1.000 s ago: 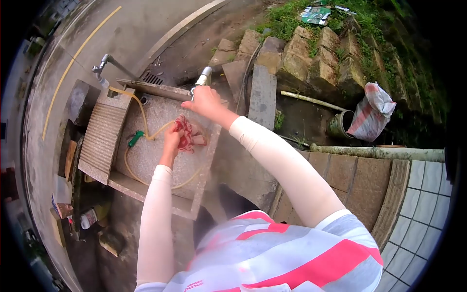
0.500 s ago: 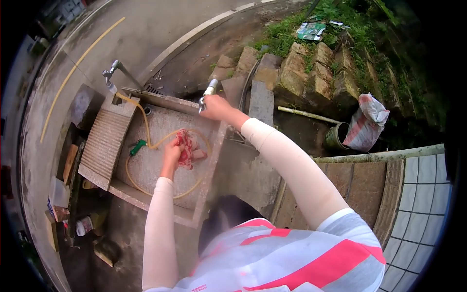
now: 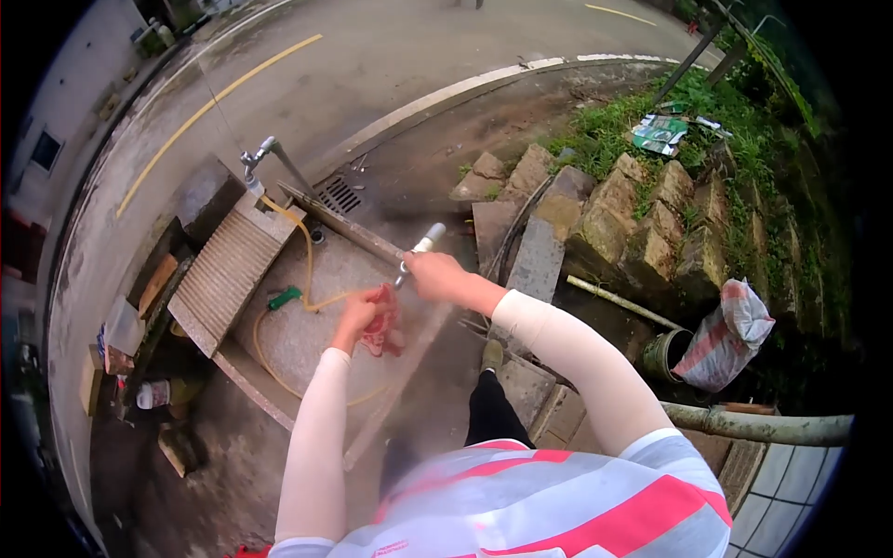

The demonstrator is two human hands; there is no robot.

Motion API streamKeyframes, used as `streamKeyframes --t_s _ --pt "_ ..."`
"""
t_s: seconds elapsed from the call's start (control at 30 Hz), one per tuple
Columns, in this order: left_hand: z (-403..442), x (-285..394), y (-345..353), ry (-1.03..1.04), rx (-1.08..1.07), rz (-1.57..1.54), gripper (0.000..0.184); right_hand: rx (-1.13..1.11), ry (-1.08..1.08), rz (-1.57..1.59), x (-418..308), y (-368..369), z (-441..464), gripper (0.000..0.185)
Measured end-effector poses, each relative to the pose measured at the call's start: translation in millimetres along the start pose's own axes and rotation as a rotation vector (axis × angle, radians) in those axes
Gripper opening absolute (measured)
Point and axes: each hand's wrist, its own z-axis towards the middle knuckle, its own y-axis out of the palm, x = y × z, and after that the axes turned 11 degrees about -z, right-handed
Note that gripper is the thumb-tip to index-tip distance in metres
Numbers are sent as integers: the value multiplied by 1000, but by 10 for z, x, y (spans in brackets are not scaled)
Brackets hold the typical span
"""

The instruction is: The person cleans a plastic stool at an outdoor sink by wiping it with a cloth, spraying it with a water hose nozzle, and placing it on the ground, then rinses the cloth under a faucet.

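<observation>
A crumpled red-and-white cloth [image 3: 383, 330] hangs from my left hand [image 3: 361, 312], its fingers closed round the upper part. Beneath it lies the basin of a stone sink [image 3: 352, 260]. My right hand [image 3: 435, 277] is closed at a metal tap [image 3: 426, 240] with a pale pipe end, by the sink's far right corner. My fingers hide part of the tap. A yellow hose [image 3: 309, 246] with a green nozzle [image 3: 284, 298] loops through the basin, left of the cloth.
A second tap [image 3: 253, 166] on a post feeds the hose beside a ribbed washboard slab [image 3: 233, 270]. Stone blocks [image 3: 605, 209], a bucket [image 3: 662, 353] and a striped sack [image 3: 730, 339] stand at the right. My shoe [image 3: 492, 355] is right of the sink.
My view has tilted up, showing more road. My left hand has brought the cloth closer to my right hand, which stays at the tap. My shoe has come into view.
</observation>
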Motion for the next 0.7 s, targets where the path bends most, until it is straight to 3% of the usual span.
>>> streamKeyframes --t_s 0.03,0.1,0.13,0.2,0.27,0.4,0.47,0.5,0.6,0.63,0.7 --pt "96 14 50 -27 5 -7 27 -86 13 10 -9 -154 -27 36" --pt "143 162 196 -99 -22 -7 30 51 -121 102 130 -31 -62 31" --pt "195 177 225 -109 -2 -2 23 128 -184 129 209 -12 -59 28" --pt "299 170 221 -190 -33 -13 16 70 -186 161 251 -42 -32 32" --pt "358 128 266 -127 -52 107 12 31 -184 193 243 -80 -51 36" --pt "463 19 232 -72 -165 386 17 486 -186 602 315 158 -317 43" --pt "571 -215 208 11 -165 569 21 596 287 892 316 532 -545 41" --pt "580 -321 183 46 -165 668 24 539 450 814 315 800 -622 42" --pt "552 -328 210 209 -396 782 32 477 172 350 98 1127 -552 56" --pt "522 -325 211 222 -407 832 36 469 84 291 62 1219 -390 64" --pt "506 -287 145 106 -367 711 35 235 53 335 98 1496 -84 57"
